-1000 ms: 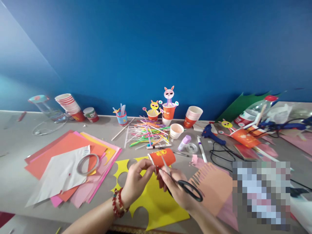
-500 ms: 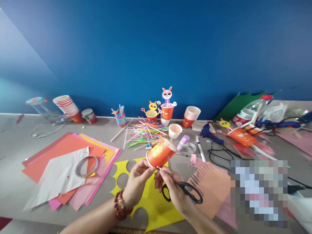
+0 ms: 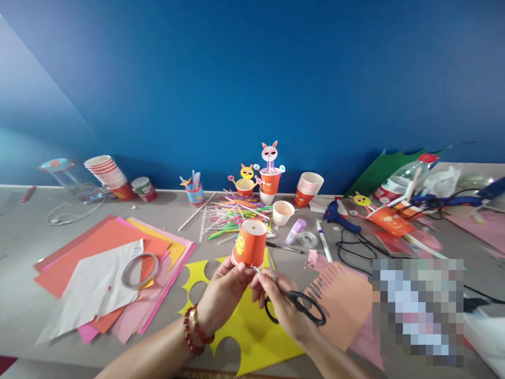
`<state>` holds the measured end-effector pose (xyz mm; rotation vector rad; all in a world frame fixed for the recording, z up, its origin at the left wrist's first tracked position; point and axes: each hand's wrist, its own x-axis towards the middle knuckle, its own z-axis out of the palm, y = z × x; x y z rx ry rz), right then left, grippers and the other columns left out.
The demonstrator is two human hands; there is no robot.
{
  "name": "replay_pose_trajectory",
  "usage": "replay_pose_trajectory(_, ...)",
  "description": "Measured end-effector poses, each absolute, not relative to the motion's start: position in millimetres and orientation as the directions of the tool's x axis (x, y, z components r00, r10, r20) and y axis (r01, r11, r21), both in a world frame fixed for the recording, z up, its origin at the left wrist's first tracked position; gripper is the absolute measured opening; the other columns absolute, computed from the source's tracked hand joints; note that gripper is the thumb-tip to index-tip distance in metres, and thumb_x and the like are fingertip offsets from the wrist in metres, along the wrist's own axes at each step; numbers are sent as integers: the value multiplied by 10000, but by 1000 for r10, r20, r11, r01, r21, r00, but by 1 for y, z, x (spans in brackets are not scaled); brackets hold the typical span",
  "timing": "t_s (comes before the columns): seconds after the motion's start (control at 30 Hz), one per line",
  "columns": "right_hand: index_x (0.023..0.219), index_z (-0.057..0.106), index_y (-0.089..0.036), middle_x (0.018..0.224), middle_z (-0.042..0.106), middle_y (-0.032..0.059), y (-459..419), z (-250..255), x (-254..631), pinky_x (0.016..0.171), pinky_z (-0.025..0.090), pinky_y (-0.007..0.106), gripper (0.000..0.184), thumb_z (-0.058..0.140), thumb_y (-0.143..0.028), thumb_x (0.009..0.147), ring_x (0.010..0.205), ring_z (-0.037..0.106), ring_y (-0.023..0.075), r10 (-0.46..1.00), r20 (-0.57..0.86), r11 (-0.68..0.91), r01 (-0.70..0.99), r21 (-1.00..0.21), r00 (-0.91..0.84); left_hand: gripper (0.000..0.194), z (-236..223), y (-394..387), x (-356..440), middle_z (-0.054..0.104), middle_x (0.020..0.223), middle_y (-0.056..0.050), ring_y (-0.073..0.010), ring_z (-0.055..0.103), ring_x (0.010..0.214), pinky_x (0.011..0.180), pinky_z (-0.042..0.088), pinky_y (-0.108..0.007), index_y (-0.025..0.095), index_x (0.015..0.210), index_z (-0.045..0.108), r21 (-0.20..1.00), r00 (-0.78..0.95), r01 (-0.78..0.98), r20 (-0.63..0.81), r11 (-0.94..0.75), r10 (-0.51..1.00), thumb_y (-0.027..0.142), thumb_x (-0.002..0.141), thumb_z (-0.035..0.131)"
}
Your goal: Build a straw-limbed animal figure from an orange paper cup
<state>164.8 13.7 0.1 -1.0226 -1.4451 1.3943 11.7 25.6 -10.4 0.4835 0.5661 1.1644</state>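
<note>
An orange paper cup (image 3: 252, 245) with yellow lettering is upside down, its pale base facing up. My left hand (image 3: 223, 292), with red bead bracelets at the wrist, grips it low at the rim. In my right hand (image 3: 280, 302) is a pair of black-handled scissors (image 3: 323, 316); one pointed blade tip meets the cup low on its side, close to the rim. Whether the tip has pierced the wall I cannot tell. Both hands are above a yellow sheet (image 3: 264, 342) with round cut-outs.
Behind the cup lies a pile of coloured straws (image 3: 224, 218). Animal-figure cups (image 3: 270, 184) stand by the wall. Right of them are a glue stick (image 3: 295, 231), a tape roll (image 3: 307, 240) and a blue glue gun (image 3: 341, 217) with its cable. Coloured paper (image 3: 158, 237) is stacked at left.
The cup has swung more upright and shifted slightly left, so its base now points up instead of up and right. The scissors stay at its rim.
</note>
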Motion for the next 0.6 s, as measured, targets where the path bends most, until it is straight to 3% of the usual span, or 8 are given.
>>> replay_pose_trajectory(0.13,739,619,-177,566,609,0,13,-2,156,487,447,227,464,463,-544,977,496,559,124,953,-27,-107,-248,-963,-303,229,-11,24,13,724,780,-14,-160,689,677,637,564,-289,194,861,621,604,264,-728,-188,323,946,286,774,812)
replay_pose_trajectory(0.27,666,607,-173,513,598,7,8,0,145,464,407,216,539,447,-595,961,449,514,111,951,-113,-220,-374,-901,-286,248,-10,22,14,729,787,-10,-147,683,612,541,555,-250,200,888,626,606,251,-733,-179,308,951,297,765,819)
replay_pose_trajectory(0.4,654,616,-175,522,604,7,5,-1,140,485,412,221,532,474,-595,947,439,491,101,961,-117,-215,-413,-885,-250,194,-11,21,16,670,677,12,-131,612,457,414,527,-249,205,881,608,647,309,-704,-91,292,947,347,840,734)
replay_pose_trajectory(0.6,699,630,-180,533,618,0,7,-8,140,485,451,232,483,506,-577,946,458,543,119,991,-57,-95,-334,-938,-122,141,-11,19,20,616,656,24,-97,547,447,429,565,-275,196,861,622,666,318,-696,-50,269,947,323,890,675)
